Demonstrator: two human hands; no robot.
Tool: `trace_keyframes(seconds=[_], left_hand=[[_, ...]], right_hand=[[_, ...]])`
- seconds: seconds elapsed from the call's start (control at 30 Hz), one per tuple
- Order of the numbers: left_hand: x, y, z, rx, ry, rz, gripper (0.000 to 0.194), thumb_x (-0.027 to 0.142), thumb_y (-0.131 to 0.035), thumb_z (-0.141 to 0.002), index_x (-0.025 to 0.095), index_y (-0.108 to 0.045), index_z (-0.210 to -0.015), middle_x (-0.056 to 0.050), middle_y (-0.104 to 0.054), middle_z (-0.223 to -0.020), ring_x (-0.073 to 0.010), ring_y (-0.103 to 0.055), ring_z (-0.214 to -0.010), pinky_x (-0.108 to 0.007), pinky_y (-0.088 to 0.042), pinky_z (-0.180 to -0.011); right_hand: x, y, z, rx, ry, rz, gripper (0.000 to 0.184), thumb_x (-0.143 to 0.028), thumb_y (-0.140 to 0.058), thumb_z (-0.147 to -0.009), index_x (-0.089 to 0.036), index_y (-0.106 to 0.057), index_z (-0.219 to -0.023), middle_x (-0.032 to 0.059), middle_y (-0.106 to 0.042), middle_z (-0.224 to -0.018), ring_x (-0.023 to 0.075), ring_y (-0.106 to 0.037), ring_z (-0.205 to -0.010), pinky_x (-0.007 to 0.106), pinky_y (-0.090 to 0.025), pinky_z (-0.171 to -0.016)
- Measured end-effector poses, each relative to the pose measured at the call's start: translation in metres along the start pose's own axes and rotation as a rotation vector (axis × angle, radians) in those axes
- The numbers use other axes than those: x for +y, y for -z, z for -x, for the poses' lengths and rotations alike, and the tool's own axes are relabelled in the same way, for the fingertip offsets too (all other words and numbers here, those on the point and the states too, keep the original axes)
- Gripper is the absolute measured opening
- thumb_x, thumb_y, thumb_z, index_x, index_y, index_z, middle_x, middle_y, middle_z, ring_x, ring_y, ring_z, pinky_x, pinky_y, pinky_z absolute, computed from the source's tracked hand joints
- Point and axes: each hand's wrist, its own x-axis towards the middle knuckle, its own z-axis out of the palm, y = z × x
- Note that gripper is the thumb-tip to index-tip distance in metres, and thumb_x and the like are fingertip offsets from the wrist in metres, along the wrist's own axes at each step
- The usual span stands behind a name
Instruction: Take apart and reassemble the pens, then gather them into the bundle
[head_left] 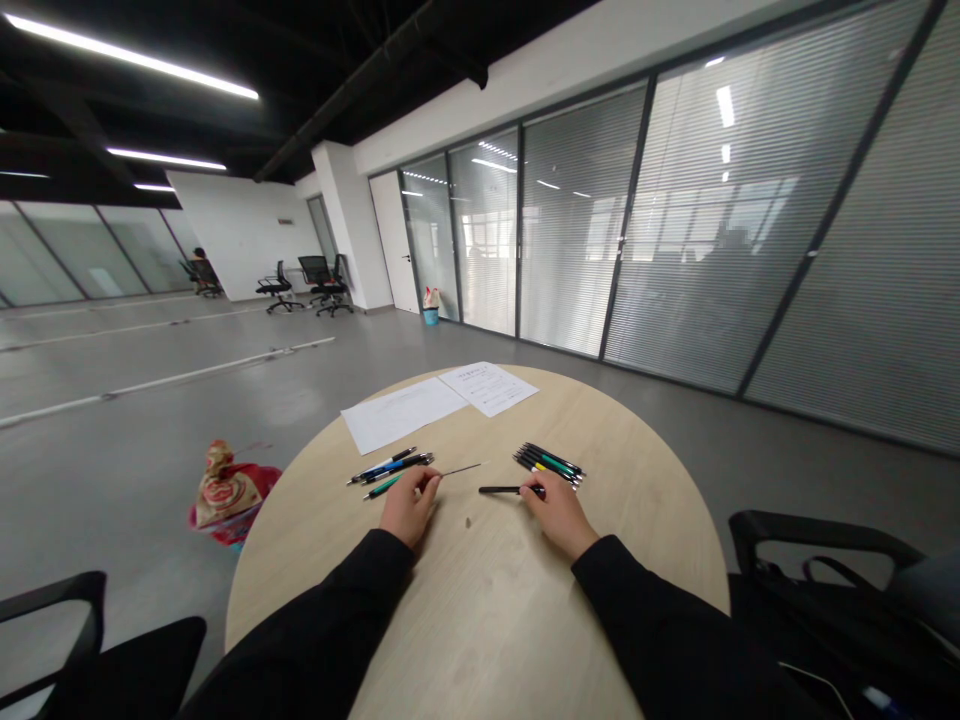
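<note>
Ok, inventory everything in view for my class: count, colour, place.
Round wooden table: one, beige, centre
Paper sheets: two, white, table's far side
Slim pens: two clusters, black, blue, green, yellow, table left and right
Thin rod: one, dark, left hand
Slender tube: one, black, right hand
Office chairs: several, black, foreground and background
Bulky bag: one, red and tan, floor left
Small bin: one, light blue, far floor
Glass partitions: several, grey, background
Strip lights: several, white, ceiling
Person: one, colours unclear, far left
Hands: two, black-sleeved, over table
</note>
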Motion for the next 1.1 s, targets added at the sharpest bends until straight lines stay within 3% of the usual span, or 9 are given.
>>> trace_keyframes(seconds=[0.33, 0.63, 0.77, 0.97, 1.1], left_hand=[[0.001, -0.002, 0.001, -0.092, -0.049, 0.033, 0.024, 0.036, -0.049, -0.087, 0.018, -0.064, -0.082, -0.005, -0.066, -0.078, -0.0186, -0.058, -0.07, -0.03, -0.046, -0.064], [0.004, -0.002, 0.001, -0.133, -0.071, 0.036, 0.025, 0.036, -0.05, -0.088, 0.018, -0.065, -0.081, -0.005, -0.067, -0.078, -0.0184, -0.057, -0.069, -0.029, -0.045, -0.062], [0.007, -0.001, 0.002, -0.156, -0.083, 0.054, 0.026, 0.037, -0.049, -0.088, 0.018, -0.065, -0.08, -0.004, -0.065, -0.075, -0.0174, -0.056, -0.068, -0.027, -0.044, -0.06], [0.01, -0.001, 0.004, -0.195, -0.109, 0.093, 0.026, 0.036, -0.05, -0.089, 0.017, -0.066, -0.082, -0.004, -0.064, -0.075, -0.0163, -0.054, -0.066, -0.027, -0.042, -0.06], [0.015, -0.001, 0.006, -0.237, -0.138, 0.124, 0.026, 0.037, -0.05, -0.089, 0.017, -0.067, -0.084, -0.005, -0.064, -0.076, -0.016, -0.053, -0.066, -0.027, -0.044, -0.061]], right_hand=[[-0.01, 0.0, 0.008, -0.14, 0.114, 0.317, 0.017, -0.024, -0.061, -0.086, -0.019, -0.068, -0.071, 0.0055, -0.064, -0.081, 0.0176, -0.058, -0.082, 0.027, -0.04, -0.073], [-0.012, -0.001, 0.01, -0.123, 0.157, 0.472, 0.017, -0.025, -0.059, -0.088, -0.02, -0.068, -0.074, 0.0067, -0.064, -0.082, 0.0196, -0.059, -0.081, 0.029, -0.04, -0.07], [-0.011, -0.001, 0.01, -0.119, 0.128, 0.47, 0.013, -0.025, -0.06, -0.086, -0.02, -0.066, -0.076, 0.0066, -0.063, -0.083, 0.02, -0.059, -0.081, 0.029, -0.041, -0.07], [-0.018, 0.002, 0.01, -0.062, 0.126, 0.344, 0.014, -0.022, -0.058, -0.087, -0.02, -0.065, -0.099, 0.0057, -0.064, -0.091, 0.0189, -0.059, -0.083, 0.029, -0.042, -0.077], [-0.027, 0.004, 0.011, -0.079, 0.191, 0.227, 0.01, -0.021, -0.055, -0.09, -0.02, -0.064, -0.095, 0.0038, -0.062, -0.088, 0.0174, -0.057, -0.082, 0.028, -0.042, -0.077]])
